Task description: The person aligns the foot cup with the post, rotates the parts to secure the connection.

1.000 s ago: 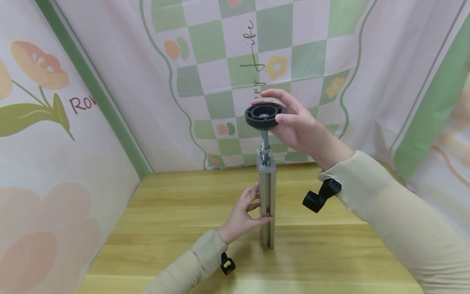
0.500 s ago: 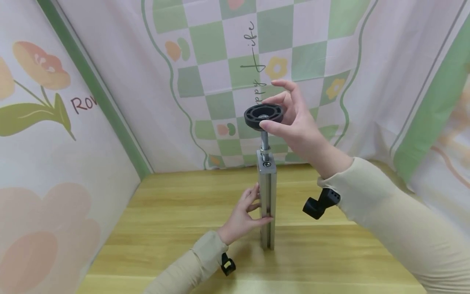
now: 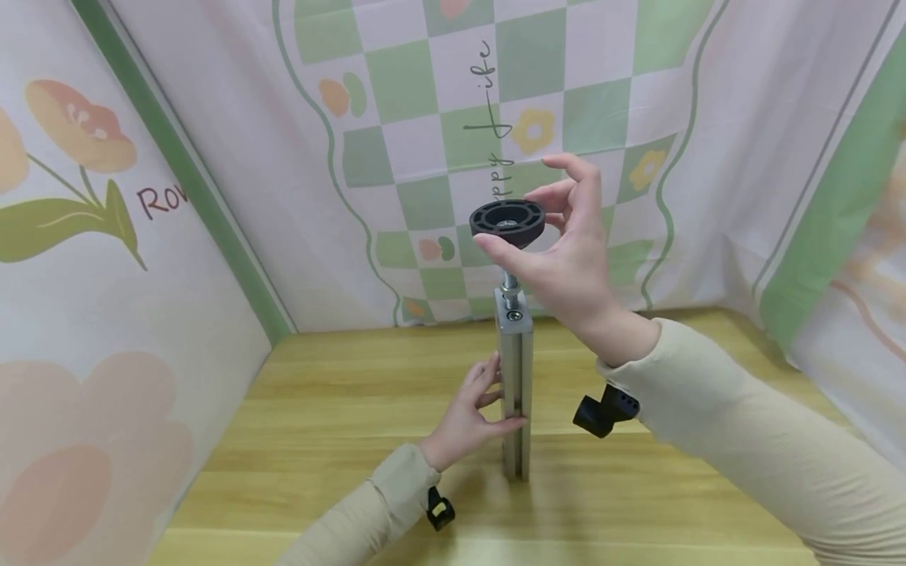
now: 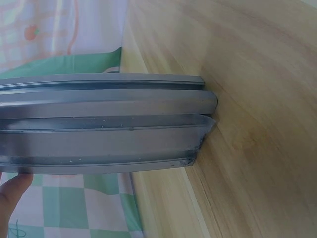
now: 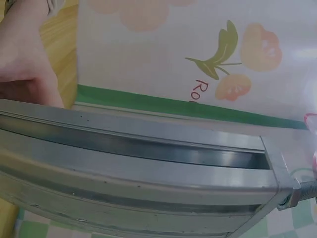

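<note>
An aluminium profile (image 3: 511,369) stands upright on the wooden table, its lower end on the wood in the left wrist view. My left hand (image 3: 462,424) grips it low down, thumb across the near face and fingers at the far side. On top is an end plate (image 3: 522,323) with a screw. A threaded rod with a nut (image 3: 510,291) rises from it to a round black levelling foot (image 3: 527,231). My right hand (image 3: 575,259) holds this foot, the thumb along its near rim and fingers behind; the index finger is raised. The right hand hides part of the rod.
The wooden table (image 3: 318,424) runs back to a patterned curtain (image 3: 396,149). Another curtain (image 3: 92,306) closes the left side, and cloth hangs at the right. A black camera mount (image 3: 605,410) hangs below the right wrist, and a smaller one (image 3: 440,509) below the left.
My right thumb has slid leftward along the foot's near rim, and the index finger has lifted off. The right wrist has dropped and shifted left. My left hand and the profile keep their place.
</note>
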